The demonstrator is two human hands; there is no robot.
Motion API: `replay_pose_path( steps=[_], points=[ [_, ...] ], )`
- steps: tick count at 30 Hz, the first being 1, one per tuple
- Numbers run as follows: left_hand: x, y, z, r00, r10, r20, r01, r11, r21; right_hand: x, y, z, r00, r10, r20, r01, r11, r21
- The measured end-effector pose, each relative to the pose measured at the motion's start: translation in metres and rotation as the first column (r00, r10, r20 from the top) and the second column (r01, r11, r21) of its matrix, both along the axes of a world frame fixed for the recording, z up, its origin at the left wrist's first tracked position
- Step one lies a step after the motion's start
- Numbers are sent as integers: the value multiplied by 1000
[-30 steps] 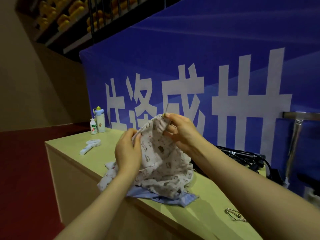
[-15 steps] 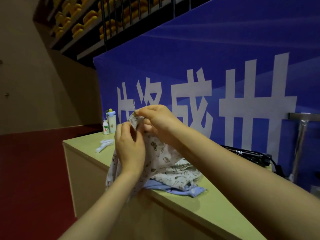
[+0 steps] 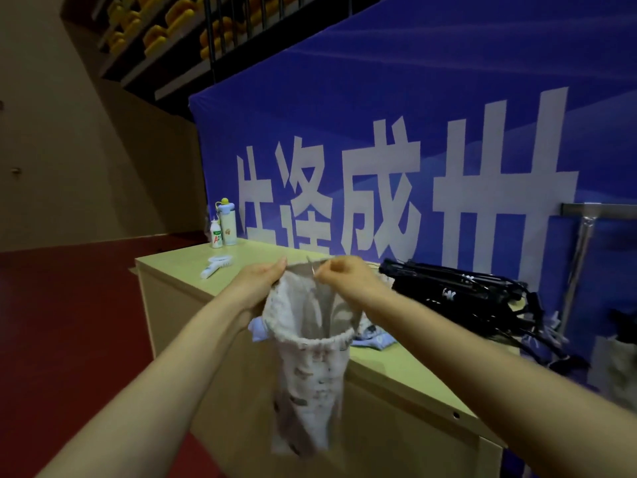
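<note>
Pale yellowish wood on the counter (image 3: 179, 267), long boxy top, front panel dropping to a dark red floor (image 3: 69, 322); dim light throughout. Behind the counter, blue banner (image 3: 379, 98) with large white characters, filling the back; above it, black railing and rows of yellow seats (image 3: 172, 19); beige wall (image 3: 51, 132) off to the left.

At the far left corner of the counter, tall white bottle (image 3: 228, 222) with a blue cap; small white bottle (image 3: 216, 235) just beside it; white brush (image 3: 217, 265) lying flat, nearer. Toward the right, black bundle (image 3: 458, 291) of rods and cables on the top, kind not clear; metal rack pole (image 3: 582, 257) standing behind.

Printed garment (image 3: 310, 367), white with small dark figures, held up off the counter, hanging down past its front edge; elastic opening gaping toward the camera. Left hand (image 3: 258, 284) gripping the upper edge, thumb along the top; right hand (image 3: 344, 276) pinching the same edge just beside, fingertips closed on the cloth. Light blue cloth (image 3: 374, 339) lying on the counter behind the hanging garment, partly hidden.
</note>
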State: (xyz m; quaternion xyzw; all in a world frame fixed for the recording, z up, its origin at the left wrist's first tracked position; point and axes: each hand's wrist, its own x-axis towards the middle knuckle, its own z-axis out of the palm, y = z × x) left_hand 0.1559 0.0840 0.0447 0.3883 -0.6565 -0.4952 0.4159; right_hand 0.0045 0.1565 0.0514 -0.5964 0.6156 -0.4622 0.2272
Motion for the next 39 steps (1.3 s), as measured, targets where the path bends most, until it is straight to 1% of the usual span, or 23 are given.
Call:
replay_pose_path(
  steps=[2,4,6,8,10,12,14,15,16,18,20,21,22,23,24,27,30,35,39],
  points=[
    [-9,-2,-4,997,25,68,-27,1000,17,-11,4,-14,980,-2,-198,-2,1000,-18],
    [-17,-4,-9,995,50,88,-48,999,-24,-18,8,-21,935,-13,-355,2,1000,-30],
    [-30,-5,-13,989,68,132,-54,992,-113,-25,10,-27,886,-32,-463,10,999,-50],
    [-43,-1,-13,973,104,208,-55,972,-230,-26,7,-34,824,-52,-564,28,998,-51],
    [-57,2,-12,961,117,249,-34,949,-313,-26,4,-40,736,-39,-676,44,999,-10],
    [-69,3,-10,948,126,291,-15,934,-356,-23,2,-44,658,-2,-753,46,998,37],
    [-81,2,-8,939,147,312,-19,925,-380,-26,0,-47,618,23,-786,33,998,55],
    [-86,-1,-8,938,151,312,-23,926,-378,-28,-2,-47,625,22,-780,30,998,52],
    [-92,-3,-7,939,153,308,-29,927,-373,-34,-4,-47,655,12,-756,30,999,41],
    [-101,-9,-7,935,162,315,-37,929,-368,-48,-8,-47,754,-49,-655,50,999,-17],
    [-109,-13,-8,930,171,326,-47,934,-355,-71,-8,-42,849,-206,-487,156,978,-141],
    [-115,-16,-10,932,165,324,-47,938,-344,-86,-10,-40,850,-304,-429,236,950,-205],
    [-118,-18,-10,934,164,318,-51,941,-335,-101,-11,-38,820,-387,-421,299,918,-260],
    [-125,-21,-11,939,150,309,-47,947,-317,-120,-13,-38,774,-441,-455,346,895,-281],
    [-128,-23,-12,943,141,301,-46,952,-302,-135,-15,-38,728,-463,-506,379,887,-265],
    [-144,-32,-16,952,117,282,-40,964,-265,-179,-26,-43,609,-413,-677,463,878,-120],
    [-158,-43,-18,959,104,264,-40,971,-235,-209,-37,-45,516,-366,-775,517,854,-59],
    [-174,-63,-23,951,80,300,-14,976,-216,-239,-57,-55,409,-253,-877,566,824,26],
    [-185,-78,-34,947,77,311,-21,984,-179,-255,-72,-64,413,-199,-889,631,766,122]
  ],
)
